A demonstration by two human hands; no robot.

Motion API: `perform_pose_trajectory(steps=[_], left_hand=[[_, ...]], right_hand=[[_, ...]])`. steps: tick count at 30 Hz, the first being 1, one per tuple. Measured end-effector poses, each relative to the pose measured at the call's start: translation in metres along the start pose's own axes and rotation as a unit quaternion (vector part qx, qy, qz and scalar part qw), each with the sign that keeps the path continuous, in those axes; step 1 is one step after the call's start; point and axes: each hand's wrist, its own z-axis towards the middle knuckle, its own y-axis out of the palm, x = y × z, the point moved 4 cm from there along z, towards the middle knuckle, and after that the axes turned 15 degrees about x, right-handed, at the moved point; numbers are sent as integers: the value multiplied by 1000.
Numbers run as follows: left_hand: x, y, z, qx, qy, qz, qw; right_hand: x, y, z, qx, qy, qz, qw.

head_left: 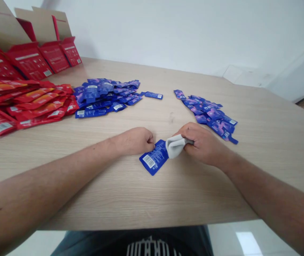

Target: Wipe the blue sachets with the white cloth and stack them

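A small blue sachet [154,156] with a white barcode label lies tilted on the table in front of me. My left hand [141,140] is closed, its fingertips at the sachet's upper left edge. In my right hand [198,142] is a folded white-grey cloth [175,145], gripped between thumb and fingers. The cloth covers the sachet's right end, so that part is hidden.
Behind my left hand is a heap of blue-purple sachets [106,94], with a single sachet [153,95] beside it. More sachets [210,113] overlap at the right. Red pouches [29,103] pile up at the left, before open red cartons [31,58]. A white wall [168,35] stands behind.
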Motion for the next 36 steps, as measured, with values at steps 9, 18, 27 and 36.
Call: perform_pose_trajectory(steps=[9,18,27,36], left_hand=[[4,1,0,18,20,-8,1000],[3,5,-1,12,51,-2,999],[5,4,-2,5,55,-2,998],[8,8,-5,19,66,-12,998]], right_hand=[[-24,35,18,-124,-51,-108,985],[-49,44,-5,-90,-145,-15,985],[-42,42,-7,-91,-136,-10,986],[-36,40,-5,-76,-121,-33,989]])
